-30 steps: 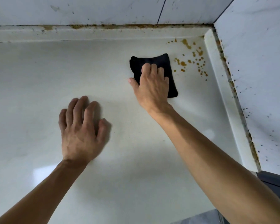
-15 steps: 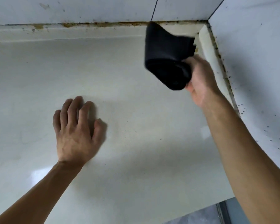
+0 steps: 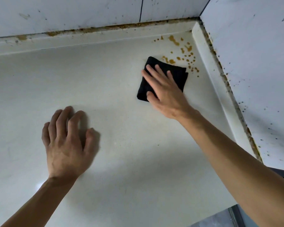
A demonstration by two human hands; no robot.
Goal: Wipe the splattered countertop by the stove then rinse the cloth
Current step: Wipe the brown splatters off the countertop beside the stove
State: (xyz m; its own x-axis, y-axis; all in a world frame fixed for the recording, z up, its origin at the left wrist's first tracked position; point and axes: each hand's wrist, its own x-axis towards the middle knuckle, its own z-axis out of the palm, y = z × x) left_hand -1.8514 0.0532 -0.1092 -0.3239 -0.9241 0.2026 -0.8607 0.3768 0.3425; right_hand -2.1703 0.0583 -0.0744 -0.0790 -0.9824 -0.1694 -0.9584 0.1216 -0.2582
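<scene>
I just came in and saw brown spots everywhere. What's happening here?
Someone is cleaning the counter. Their right hand presses a folded black cloth flat on it, right beside the brown splatter in the corner. None of those spots looks wiped yet. The left hand rests on the bare counter with fingers spread. The wall is speckled too.

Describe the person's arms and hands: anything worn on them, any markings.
Both forearms are bare as far as the frame shows, with no sleeve in view. The left hand and right hand wear no gloves, and no rings, watch or wristband show. Nails look short and unpainted. No markings are visible.
</scene>
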